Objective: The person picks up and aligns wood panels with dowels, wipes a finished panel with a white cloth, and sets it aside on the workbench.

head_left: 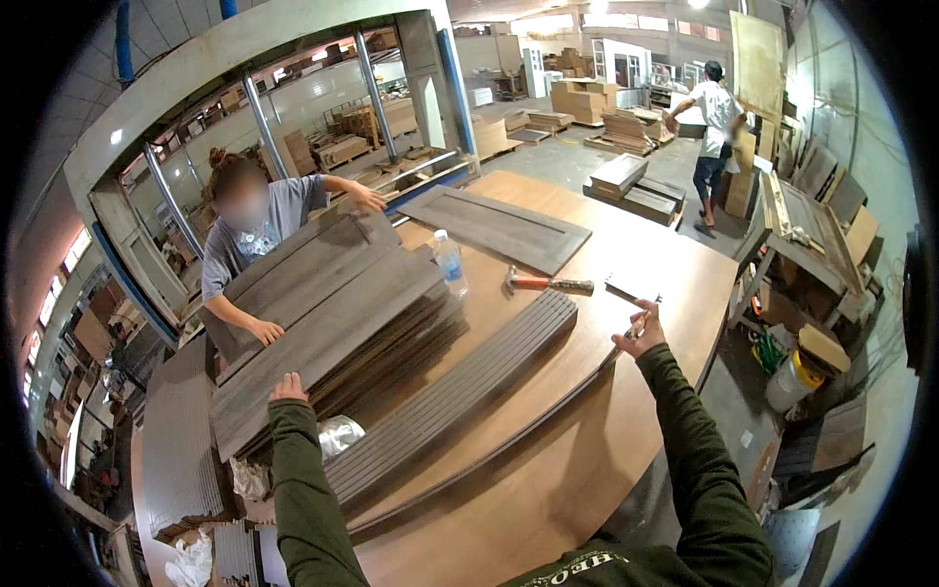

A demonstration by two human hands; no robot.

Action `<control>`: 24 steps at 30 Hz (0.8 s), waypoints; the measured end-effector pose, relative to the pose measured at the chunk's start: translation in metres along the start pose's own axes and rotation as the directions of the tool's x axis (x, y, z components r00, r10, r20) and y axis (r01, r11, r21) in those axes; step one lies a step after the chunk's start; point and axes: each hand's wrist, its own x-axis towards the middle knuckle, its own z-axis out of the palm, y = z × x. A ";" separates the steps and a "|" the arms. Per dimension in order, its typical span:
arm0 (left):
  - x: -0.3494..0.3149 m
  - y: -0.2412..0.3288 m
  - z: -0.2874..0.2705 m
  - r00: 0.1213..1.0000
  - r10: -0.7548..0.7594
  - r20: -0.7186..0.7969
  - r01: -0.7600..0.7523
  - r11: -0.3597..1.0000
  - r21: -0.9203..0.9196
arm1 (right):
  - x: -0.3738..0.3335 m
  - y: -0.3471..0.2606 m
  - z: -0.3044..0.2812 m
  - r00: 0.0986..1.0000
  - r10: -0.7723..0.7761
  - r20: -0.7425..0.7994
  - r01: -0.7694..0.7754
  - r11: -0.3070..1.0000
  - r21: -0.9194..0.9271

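Note:
My right hand (641, 333) is closed on the far end of a long thin wooden strip (509, 442), which bows across the table toward the lower left. Fingers stretched out, my left hand (290, 388) rests at the near edge of the top grey-brown panel (328, 338) on a stack. Between my arms lies a bundle of grooved grey strips (460, 391). A claw hammer (550, 283) with a red handle lies past its far end. Beside the stack stands a clear water bottle (450, 264).
Across the table, a person (256, 230) holds a framed panel (303, 284) tilted over the stack. Another framed panel (499, 227) lies flat at the far side of the wooden table (675, 256). A second person (716, 132) stands farther off, near a workbench (817, 235).

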 end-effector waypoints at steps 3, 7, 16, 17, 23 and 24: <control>-0.004 0.024 -0.001 1.000 -0.025 -0.015 0.025 0.998 -0.050 | -0.003 0.011 -0.002 0.999 -0.032 -0.023 0.031 0.998 -0.056; 0.004 0.038 -0.067 0.938 -0.074 0.340 0.094 0.995 -0.042 | -0.008 0.002 0.003 0.998 -0.030 -0.060 0.027 0.999 -0.047; 0.003 0.058 -0.059 0.929 -0.127 0.348 0.126 0.992 0.025 | -0.009 0.009 0.004 0.994 -0.060 -0.089 0.059 0.998 -0.008; 0.000 0.068 -0.078 0.911 -0.112 0.396 0.096 0.994 0.059 | -0.009 0.012 0.003 0.994 -0.064 -0.090 0.064 0.998 -0.003; -0.010 0.050 -0.066 0.963 0.004 0.269 -0.020 0.998 0.056 | -0.011 0.012 0.002 0.996 -0.056 -0.072 0.059 0.997 0.040; -0.015 0.043 -0.063 0.993 0.025 0.112 -0.028 0.999 0.024 | -0.012 0.010 0.004 0.996 -0.050 -0.073 0.052 0.998 0.029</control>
